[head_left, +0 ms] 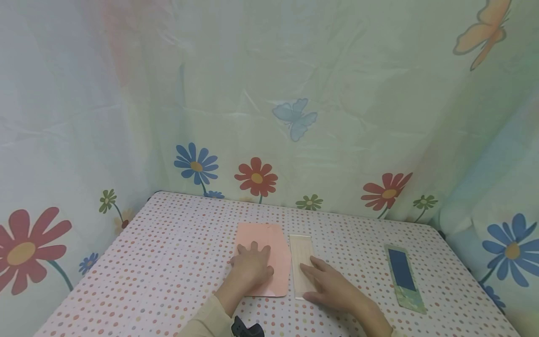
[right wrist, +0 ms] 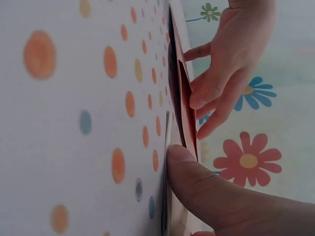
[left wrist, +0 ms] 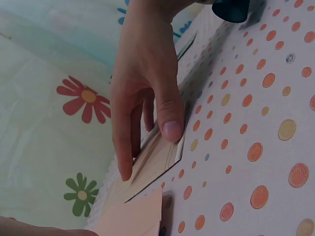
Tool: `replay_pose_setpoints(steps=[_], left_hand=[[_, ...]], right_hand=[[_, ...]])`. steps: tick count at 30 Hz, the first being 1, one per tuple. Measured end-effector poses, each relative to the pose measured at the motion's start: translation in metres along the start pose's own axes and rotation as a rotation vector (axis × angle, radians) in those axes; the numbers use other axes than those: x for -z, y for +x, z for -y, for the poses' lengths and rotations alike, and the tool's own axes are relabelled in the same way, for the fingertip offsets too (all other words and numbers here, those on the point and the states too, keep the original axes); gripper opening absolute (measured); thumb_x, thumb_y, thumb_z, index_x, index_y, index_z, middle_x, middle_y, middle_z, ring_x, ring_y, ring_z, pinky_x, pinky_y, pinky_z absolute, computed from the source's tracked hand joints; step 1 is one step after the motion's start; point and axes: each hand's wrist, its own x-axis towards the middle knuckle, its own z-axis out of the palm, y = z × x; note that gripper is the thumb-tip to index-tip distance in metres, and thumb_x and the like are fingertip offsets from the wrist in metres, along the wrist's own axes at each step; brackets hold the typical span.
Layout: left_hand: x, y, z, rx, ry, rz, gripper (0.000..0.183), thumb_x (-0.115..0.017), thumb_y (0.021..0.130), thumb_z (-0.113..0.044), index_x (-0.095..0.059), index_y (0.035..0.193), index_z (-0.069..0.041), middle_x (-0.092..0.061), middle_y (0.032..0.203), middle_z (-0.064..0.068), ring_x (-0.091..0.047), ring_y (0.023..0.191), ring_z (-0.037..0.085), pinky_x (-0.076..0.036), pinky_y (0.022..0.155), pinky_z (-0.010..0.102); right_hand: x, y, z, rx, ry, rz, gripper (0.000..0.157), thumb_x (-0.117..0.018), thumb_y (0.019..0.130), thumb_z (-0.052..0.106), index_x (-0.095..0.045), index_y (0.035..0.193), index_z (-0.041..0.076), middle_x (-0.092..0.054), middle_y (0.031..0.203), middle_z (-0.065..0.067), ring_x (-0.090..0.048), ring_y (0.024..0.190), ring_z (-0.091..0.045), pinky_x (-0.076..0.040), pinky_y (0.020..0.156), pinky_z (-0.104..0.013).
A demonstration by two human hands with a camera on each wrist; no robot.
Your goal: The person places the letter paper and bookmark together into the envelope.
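A pink paper envelope [head_left: 278, 262] with a tapered right side lies flat on the dotted table. My left hand [head_left: 251, 267] rests on it with spread fingers. Just right of it lies a narrow cream rectangular piece [head_left: 300, 262] with fine lengthwise lines and pale end strips; I cannot tell its kind. My right hand [head_left: 332, 285] touches this piece, fingers on its right part and thumb near its lower end. In the left wrist view that thumb lies on the edge of the cream piece [left wrist: 152, 162]. The right wrist view shows the envelope's [right wrist: 186, 105] layers slightly parted.
A green patterned strip [head_left: 410, 299] with a dark blue rectangle lies farther right on the table. White cloth with coloured dots covers the table [head_left: 177, 243]. A curtain [head_left: 236, 93] with flowers and butterflies hangs behind and beside it. A black wrist device [head_left: 247, 327] shows at the bottom.
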Motion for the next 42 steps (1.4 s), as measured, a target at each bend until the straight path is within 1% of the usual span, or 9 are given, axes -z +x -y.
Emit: replay_pose_setpoints(steps=[6, 14, 19, 26, 30, 34, 36, 38, 42], left_hand=[[-0.0012, 0.0015, 0.0005, -0.002, 0.011, 0.005, 0.052, -0.063, 0.082, -0.034, -0.054, 0.131, -0.018, -0.052, 0.122, 0.017, -0.047, 0.104, 0.048, -0.044, 0.077, 0.071], [-0.0031, 0.0024, 0.0003, -0.002, 0.021, -0.003, 0.051, -0.064, 0.082, -0.034, -0.055, 0.13, -0.018, -0.053, 0.121, 0.017, -0.047, 0.104, 0.048, -0.044, 0.076, 0.071], [-0.0025, 0.0012, 0.0001, -0.005, 0.025, -0.009, 0.05, -0.063, 0.082, -0.034, -0.055, 0.13, -0.018, -0.053, 0.121, 0.017, -0.047, 0.104, 0.048, -0.045, 0.076, 0.071], [-0.0013, 0.0003, -0.0002, -0.009, 0.023, -0.007, 0.051, -0.062, 0.083, -0.034, -0.055, 0.13, -0.018, -0.052, 0.122, 0.017, -0.047, 0.106, 0.049, -0.044, 0.076, 0.071], [-0.0015, 0.0007, -0.0003, -0.007, 0.026, -0.006, 0.051, -0.063, 0.083, -0.034, -0.055, 0.13, -0.018, -0.052, 0.122, 0.017, -0.047, 0.107, 0.05, -0.044, 0.076, 0.072], [-0.0022, 0.001, -0.0003, -0.003, 0.026, -0.004, 0.051, -0.063, 0.083, -0.035, -0.055, 0.13, -0.018, -0.052, 0.122, 0.017, -0.046, 0.107, 0.049, -0.044, 0.077, 0.072], [-0.0024, 0.0008, -0.0003, -0.001, 0.024, 0.0, 0.051, -0.063, 0.083, -0.035, -0.055, 0.13, -0.018, -0.052, 0.121, 0.017, -0.046, 0.105, 0.049, -0.044, 0.077, 0.071], [-0.0027, 0.0009, 0.0, -0.001, 0.021, 0.002, 0.05, -0.063, 0.083, -0.035, -0.055, 0.13, -0.019, -0.052, 0.121, 0.017, -0.046, 0.104, 0.048, -0.044, 0.076, 0.071], [-0.0029, 0.0006, 0.0006, -0.004, 0.013, 0.001, 0.05, -0.063, 0.082, -0.034, -0.055, 0.129, -0.018, -0.052, 0.12, 0.017, -0.046, 0.105, 0.048, -0.044, 0.076, 0.071]], right_hand=[[-0.0027, -0.0007, 0.0029, 0.021, -0.03, -0.039, 0.07, -0.072, 0.074, 0.05, -0.054, 0.135, 0.022, -0.037, 0.149, -0.018, -0.038, 0.135, -0.039, -0.033, 0.107, -0.058], [-0.0056, -0.0008, 0.0028, 0.061, -0.104, -0.03, 0.085, -0.065, 0.067, 0.07, -0.052, 0.137, 0.022, -0.035, 0.15, -0.019, -0.036, 0.136, -0.039, -0.032, 0.108, -0.058], [-0.0056, -0.0001, 0.0026, 0.053, -0.095, -0.043, 0.083, -0.061, 0.071, 0.071, -0.052, 0.137, 0.023, -0.036, 0.15, -0.018, -0.037, 0.136, -0.039, -0.032, 0.107, -0.058], [-0.0053, 0.0009, 0.0037, 0.041, -0.108, -0.052, 0.08, -0.05, 0.077, 0.075, -0.052, 0.137, 0.022, -0.039, 0.148, -0.016, -0.04, 0.134, -0.037, -0.034, 0.107, -0.057], [-0.0045, 0.0005, 0.0055, 0.031, -0.078, -0.057, 0.072, -0.041, 0.085, 0.071, -0.051, 0.138, 0.024, -0.041, 0.148, -0.014, -0.04, 0.135, -0.036, -0.033, 0.108, -0.057], [-0.0044, 0.0004, 0.0074, 0.011, -0.025, -0.087, 0.055, -0.036, 0.095, 0.058, -0.054, 0.136, 0.025, -0.046, 0.145, -0.01, -0.04, 0.135, -0.034, -0.031, 0.109, -0.056], [-0.0046, 0.001, 0.0078, 0.01, -0.023, -0.111, 0.049, -0.035, 0.099, 0.051, -0.056, 0.133, 0.024, -0.049, 0.143, -0.008, -0.042, 0.134, -0.033, -0.032, 0.11, -0.054], [-0.0046, 0.0015, 0.008, 0.009, -0.034, -0.136, 0.045, -0.034, 0.101, 0.046, -0.058, 0.131, 0.023, -0.053, 0.14, -0.006, -0.045, 0.133, -0.031, -0.032, 0.11, -0.052], [-0.0037, 0.0024, 0.0081, -0.017, -0.034, -0.17, 0.043, -0.033, 0.101, 0.044, -0.06, 0.128, 0.023, -0.057, 0.135, -0.004, -0.05, 0.129, -0.029, -0.035, 0.109, -0.05]])
